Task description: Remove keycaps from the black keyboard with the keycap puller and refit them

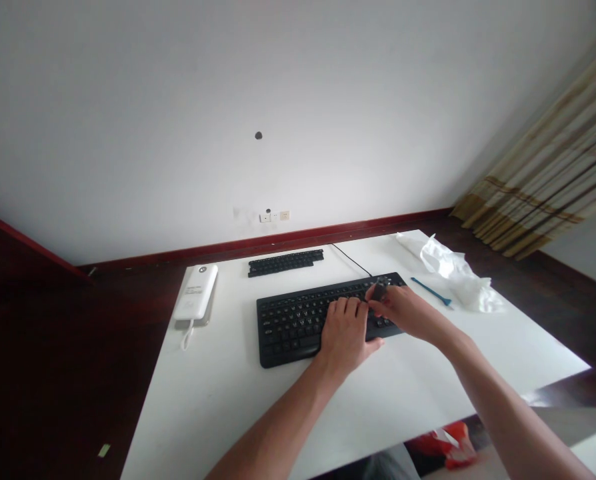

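A black keyboard [291,320] lies at the middle of the white table, some of its keys showing pale spots. My left hand [345,327] rests palm down across its middle, fingers side by side on the keys and thumb stretched out over the near edge. Close beside it, my right hand [395,307] is closed in a pinch around a small dark tool [379,291] held over the keyboard's right part. The tool's lower end is hidden by my fingers. Behind the keyboard sits a block of loose black keycaps [285,263] in rows.
A white power bank [197,293] with a short cable stands at the table's left. To the right lie a blue pry tool [431,291] and crumpled clear plastic [453,270]. A thin black cable [351,259] runs off the back edge.
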A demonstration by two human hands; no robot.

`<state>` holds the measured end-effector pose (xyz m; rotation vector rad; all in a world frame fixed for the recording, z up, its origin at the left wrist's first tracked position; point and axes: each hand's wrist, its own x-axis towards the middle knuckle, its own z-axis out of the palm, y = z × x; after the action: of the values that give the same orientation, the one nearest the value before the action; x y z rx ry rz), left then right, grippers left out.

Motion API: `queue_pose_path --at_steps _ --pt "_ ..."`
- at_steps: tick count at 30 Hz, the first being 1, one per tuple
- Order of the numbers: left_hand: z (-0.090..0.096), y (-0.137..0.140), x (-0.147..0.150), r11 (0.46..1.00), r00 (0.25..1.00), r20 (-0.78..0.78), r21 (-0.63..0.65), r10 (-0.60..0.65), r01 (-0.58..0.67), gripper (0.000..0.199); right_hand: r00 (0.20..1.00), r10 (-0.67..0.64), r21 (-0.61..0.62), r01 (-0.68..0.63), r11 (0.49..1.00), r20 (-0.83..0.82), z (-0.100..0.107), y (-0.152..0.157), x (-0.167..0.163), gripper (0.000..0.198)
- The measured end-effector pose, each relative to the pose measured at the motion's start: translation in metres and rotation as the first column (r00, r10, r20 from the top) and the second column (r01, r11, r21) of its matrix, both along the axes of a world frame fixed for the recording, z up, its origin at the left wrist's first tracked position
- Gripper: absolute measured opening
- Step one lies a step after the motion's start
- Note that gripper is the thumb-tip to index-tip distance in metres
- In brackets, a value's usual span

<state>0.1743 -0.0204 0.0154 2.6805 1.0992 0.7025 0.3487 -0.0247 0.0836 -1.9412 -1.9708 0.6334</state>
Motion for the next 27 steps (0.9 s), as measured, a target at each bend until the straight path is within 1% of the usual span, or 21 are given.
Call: queue_pose_path --at_steps 4,8,10,12,14,16,18,20,21,23,27 --pt "0.002 0.0 -0.001 1.0 1.0 0.024 -0.01 -0.01 0.01 0.06 0.993 -0.087 0.124 0.096 0.988 -0.076 -0.017 -0.027 0.002 0.025" --pt "0.005 -0.001 -0.002 1.0 1.0 0.009 -0.019 -0.009 0.009 0.06 0.961 -0.153 0.231 0.207 0.951 -0.231 -0.047 -0.049 0.008 0.026" --pt "0.005 -0.001 -0.003 1.0 1.0 -0.007 -0.016 -0.013 0.013 0.062 0.932 -0.198 0.251 0.28 0.927 -0.305 -0.06 -0.052 0.011 0.027" --pt "0.005 -0.001 -0.003 1.0 1.0 -0.015 -0.016 -0.018 0.018 0.063 0.919 -0.229 0.241 0.313 0.919 -0.321 -0.064 -0.049 0.014 0.028" --pt "0.004 0.0 -0.002 1.0 1.0 -0.013 -0.015 -0.014 0.014 0.062 0.936 -0.224 0.221 0.287 0.932 -0.27 -0.059 -0.041 0.016 0.028" --pt "0.003 0.0 -0.001 1.0 1.0 -0.005 -0.011 -0.008 0.008 0.063 0.965 -0.182 0.191 0.218 0.957 -0.189 -0.046 -0.03 0.017 0.027" --pt "0.001 0.0 -0.001 1.0 1.0 0.004 -0.008 -0.004 0.004 0.066 0.988 -0.113 0.148 0.127 0.981 -0.101 -0.029 -0.018 0.018 0.026" --pt "0.0 0.001 0.0 1.0 1.0 0.008 -0.005 -0.003 0.003 0.068 1.0 0.01 0.089 -0.009 0.996 -0.014 -0.012 -0.006 0.018 0.025" --pt "-0.001 0.001 0.0 1.0 1.0 0.009 -0.002 -0.003 0.003 0.068 0.998 0.066 0.063 -0.068 0.996 0.021 -0.005 -0.001 0.018 0.025" --pt "-0.002 0.001 0.0 1.0 1.0 0.014 0.002 -0.001 0.001 0.068 0.986 0.142 0.006 -0.143 0.99 0.087 0.006 0.008 0.017 0.025" --pt "-0.002 0.001 0.0 1.0 1.0 0.026 -0.003 -0.004 0.004 0.067 0.95 0.219 -0.094 -0.203 0.975 0.224 0.016 0.024 0.014 0.023"
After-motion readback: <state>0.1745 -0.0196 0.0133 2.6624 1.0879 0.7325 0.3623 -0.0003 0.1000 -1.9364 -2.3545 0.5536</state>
